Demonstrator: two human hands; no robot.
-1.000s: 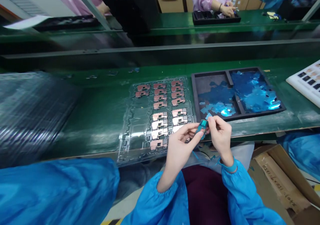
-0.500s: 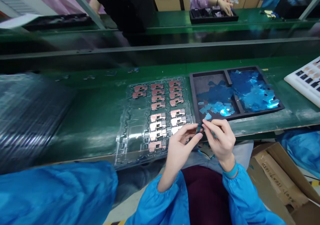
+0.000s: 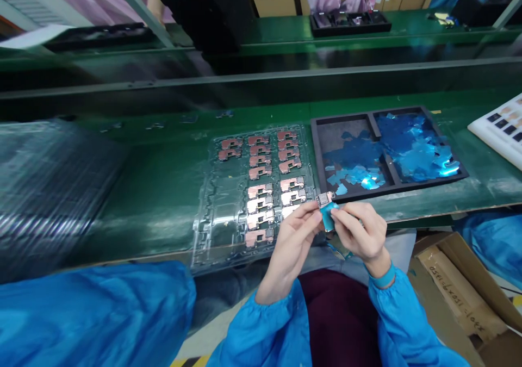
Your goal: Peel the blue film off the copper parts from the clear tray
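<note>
My left hand (image 3: pixel 291 244) is closed, its thumb and fingers pinching a small circuit board (image 3: pixel 325 198). Over the lower part of that board lies a piece of blue film (image 3: pixel 327 217). My right hand (image 3: pixel 364 234) is closed too, thumb and fingertips pinched at the film's right edge. Both hands are above the front edge of the green bench. Just left of them a clear plastic tray (image 3: pixel 223 215) holds columns of similar copper-coloured boards (image 3: pixel 260 238).
Behind my right hand lies a black divided tray (image 3: pixel 424 189) with loose blue film pieces (image 3: pixel 420 149). Stacked clear trays (image 3: pixel 53 193) stand at left. A white sample board (image 3: pixel 503 133) lies at right, an open cardboard box (image 3: pixel 460 296) below. Co-workers sit opposite.
The board between my hands has turned, so its metallic part and the blue film now face me. Across the bench, a co-worker's hands have lifted from their black tray.
</note>
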